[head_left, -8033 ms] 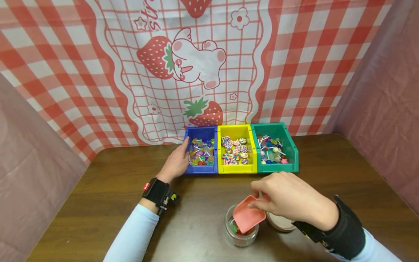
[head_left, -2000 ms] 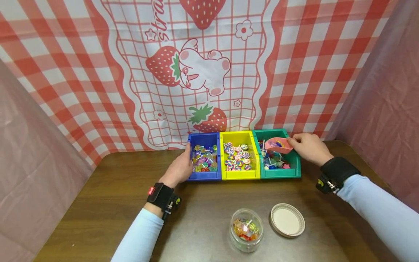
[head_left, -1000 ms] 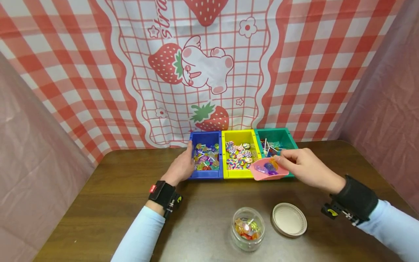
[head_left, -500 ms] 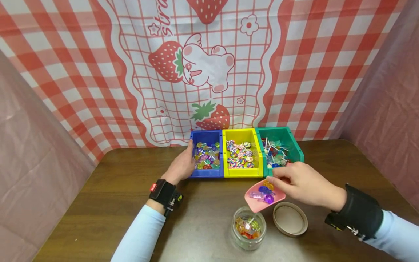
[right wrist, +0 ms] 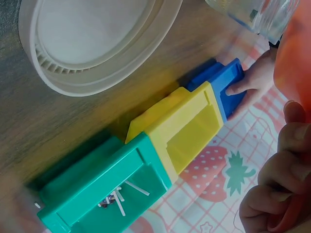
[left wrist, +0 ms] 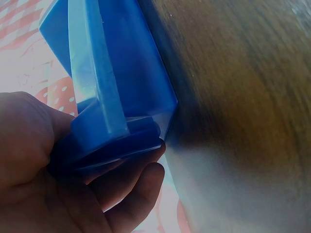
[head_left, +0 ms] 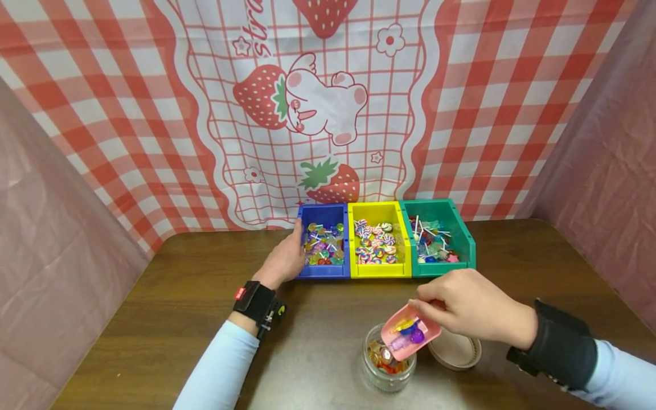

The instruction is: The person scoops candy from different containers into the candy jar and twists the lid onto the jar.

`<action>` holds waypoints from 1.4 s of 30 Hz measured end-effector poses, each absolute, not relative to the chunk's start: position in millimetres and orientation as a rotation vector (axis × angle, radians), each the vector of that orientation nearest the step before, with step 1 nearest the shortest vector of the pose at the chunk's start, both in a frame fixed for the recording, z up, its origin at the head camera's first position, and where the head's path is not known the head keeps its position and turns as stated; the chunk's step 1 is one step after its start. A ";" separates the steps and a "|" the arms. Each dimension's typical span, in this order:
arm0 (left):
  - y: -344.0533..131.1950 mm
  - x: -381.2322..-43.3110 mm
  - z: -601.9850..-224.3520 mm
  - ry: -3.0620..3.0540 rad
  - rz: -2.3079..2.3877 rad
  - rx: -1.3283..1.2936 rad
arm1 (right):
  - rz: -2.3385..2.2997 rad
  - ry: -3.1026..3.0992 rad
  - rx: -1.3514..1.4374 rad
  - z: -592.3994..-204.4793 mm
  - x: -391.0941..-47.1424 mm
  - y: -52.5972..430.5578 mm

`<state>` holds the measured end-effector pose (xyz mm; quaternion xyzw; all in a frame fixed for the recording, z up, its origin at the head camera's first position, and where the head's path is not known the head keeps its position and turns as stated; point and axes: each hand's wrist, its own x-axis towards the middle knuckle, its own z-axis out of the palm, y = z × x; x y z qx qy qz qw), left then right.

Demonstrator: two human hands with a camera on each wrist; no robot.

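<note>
My right hand [head_left: 474, 307] grips a pink scoop [head_left: 427, 336] by its handle end, tilted down to the left with its lip over the open glass jar [head_left: 386, 381]. Several shiny candies in purple, blue and yellow lie in the scoop. Orange, red and clear candies are at the jar's bottom, partly hidden by the scoop. In the right wrist view the scoop [right wrist: 296, 60] is cut off at the edge. My left hand [head_left: 282, 259] holds the side wall of the blue bin [head_left: 324, 271], its thumb over the wall in the right wrist view and fingers curled beneath the rim [left wrist: 97, 73] in the left wrist view.
A yellow bin [head_left: 380, 270] with swirled lollipops and a green bin [head_left: 445, 269] with mixed candies and lollipops stand beside the blue one, against the checked cloth [head_left: 471, 114]. A pale jar lid [head_left: 463, 354] lies right of the jar, partly under my right hand.
My right hand has brought the loaded scoop from the green bin forward to the jar and tilted its lip downward; the candies have slid toward the lip. The left hand stays at the blue bin.
</note>
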<state>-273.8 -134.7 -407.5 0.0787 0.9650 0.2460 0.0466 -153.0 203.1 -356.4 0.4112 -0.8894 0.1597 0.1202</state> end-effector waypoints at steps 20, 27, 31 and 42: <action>-134.6 -273.4 -408.4 2.951 0.748 0.234 | 0.238 -2.468 1.292 -345.0 -138.5 187.6; -134.6 -272.9 -407.6 2.959 0.725 0.245 | 0.240 -2.457 1.289 -344.0 -136.9 186.9; -134.1 -272.8 -407.4 2.962 0.723 0.244 | 0.229 -2.458 1.294 -343.2 -136.6 187.7; -133.1 -273.2 -407.2 2.962 0.742 0.237 | 0.196 -2.472 1.244 -339.1 -139.8 192.9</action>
